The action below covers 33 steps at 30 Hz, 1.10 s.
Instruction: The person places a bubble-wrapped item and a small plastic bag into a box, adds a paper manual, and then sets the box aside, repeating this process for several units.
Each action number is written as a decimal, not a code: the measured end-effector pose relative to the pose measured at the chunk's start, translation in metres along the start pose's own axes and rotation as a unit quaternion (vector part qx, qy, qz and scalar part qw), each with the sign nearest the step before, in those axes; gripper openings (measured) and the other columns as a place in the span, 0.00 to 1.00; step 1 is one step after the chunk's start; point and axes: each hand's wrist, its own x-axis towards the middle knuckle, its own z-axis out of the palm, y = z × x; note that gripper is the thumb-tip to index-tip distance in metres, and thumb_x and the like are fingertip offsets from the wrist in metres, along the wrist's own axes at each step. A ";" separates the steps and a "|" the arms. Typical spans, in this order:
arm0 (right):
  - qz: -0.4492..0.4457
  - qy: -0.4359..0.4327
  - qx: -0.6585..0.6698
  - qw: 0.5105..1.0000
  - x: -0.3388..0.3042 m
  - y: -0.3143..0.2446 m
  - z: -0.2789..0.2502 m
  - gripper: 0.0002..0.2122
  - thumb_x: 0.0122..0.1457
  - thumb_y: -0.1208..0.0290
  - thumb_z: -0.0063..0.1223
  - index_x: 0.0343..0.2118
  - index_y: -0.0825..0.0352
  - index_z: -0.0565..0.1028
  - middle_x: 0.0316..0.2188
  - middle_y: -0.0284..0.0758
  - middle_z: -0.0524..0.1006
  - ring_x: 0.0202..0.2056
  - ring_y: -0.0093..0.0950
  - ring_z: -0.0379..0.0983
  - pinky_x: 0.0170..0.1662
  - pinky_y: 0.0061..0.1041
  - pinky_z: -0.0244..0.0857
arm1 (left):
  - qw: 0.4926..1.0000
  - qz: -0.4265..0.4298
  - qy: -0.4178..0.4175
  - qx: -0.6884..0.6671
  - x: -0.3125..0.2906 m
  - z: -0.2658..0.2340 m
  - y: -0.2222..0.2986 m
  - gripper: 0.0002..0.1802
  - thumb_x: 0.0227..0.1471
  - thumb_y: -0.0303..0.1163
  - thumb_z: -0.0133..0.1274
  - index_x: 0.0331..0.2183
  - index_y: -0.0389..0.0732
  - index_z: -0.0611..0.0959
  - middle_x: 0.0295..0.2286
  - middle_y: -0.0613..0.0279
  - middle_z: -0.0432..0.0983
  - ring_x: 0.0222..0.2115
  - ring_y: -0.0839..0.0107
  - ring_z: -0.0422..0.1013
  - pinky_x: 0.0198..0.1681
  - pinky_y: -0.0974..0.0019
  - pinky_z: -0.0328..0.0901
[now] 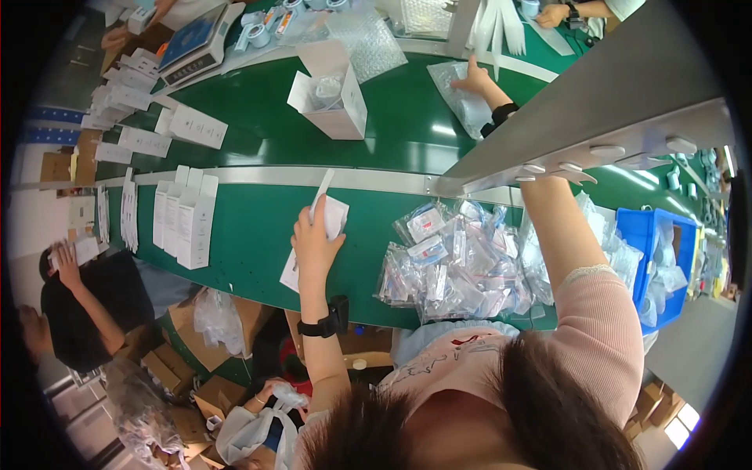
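Note:
My left hand (315, 241) is closed round a small white carton (337, 215), which stands at the near side of the green bench with a flap sticking up. Farther off, beyond the metal post, my right hand (473, 81) reaches over the green belt. Its thumb and fingers are spread at the upper part of a bubble-wrap pouch (468, 113). Between my arms lies a heap of clear bags with small blue and white items (454, 262). An opened white box (333, 102) with something clear inside stands on the belt.
A slanting metal post (580, 110) passes above my right forearm. White cartons (188, 223) stand in a row at left, with more on the belt. A blue bin (662, 266) holds clear pouches at right. Co-workers' hands (554, 15) show across the belt.

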 end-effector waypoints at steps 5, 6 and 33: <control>0.005 0.025 0.123 0.992 -0.037 0.001 -0.002 0.40 0.45 0.62 0.58 0.56 0.70 0.47 0.42 0.48 0.68 0.43 0.36 0.66 0.44 0.31 0.62 | 0.987 0.052 0.086 -0.125 -0.018 -0.017 0.005 0.42 0.32 0.28 0.60 0.52 0.49 0.62 0.45 0.52 0.58 0.43 0.55 0.61 0.41 0.57 0.61; 0.014 0.028 0.221 0.975 -0.051 0.010 -0.010 0.37 0.45 0.64 0.57 0.56 0.70 0.49 0.43 0.46 0.68 0.43 0.34 0.66 0.44 0.30 0.62 | 0.978 0.054 0.088 -0.179 -0.022 -0.025 0.011 0.42 0.32 0.28 0.60 0.52 0.48 0.62 0.45 0.53 0.59 0.42 0.56 0.62 0.41 0.58 0.62; -0.342 0.353 0.162 0.856 -0.376 -0.177 -0.052 0.21 0.44 0.75 0.58 0.44 0.66 0.67 0.43 0.43 0.65 0.46 0.40 0.62 0.49 0.30 0.57 | 0.860 0.160 0.238 -0.423 -0.111 0.002 0.133 0.39 0.26 0.26 0.67 0.35 0.41 0.55 0.46 0.39 0.56 0.46 0.52 0.60 0.48 0.58 0.56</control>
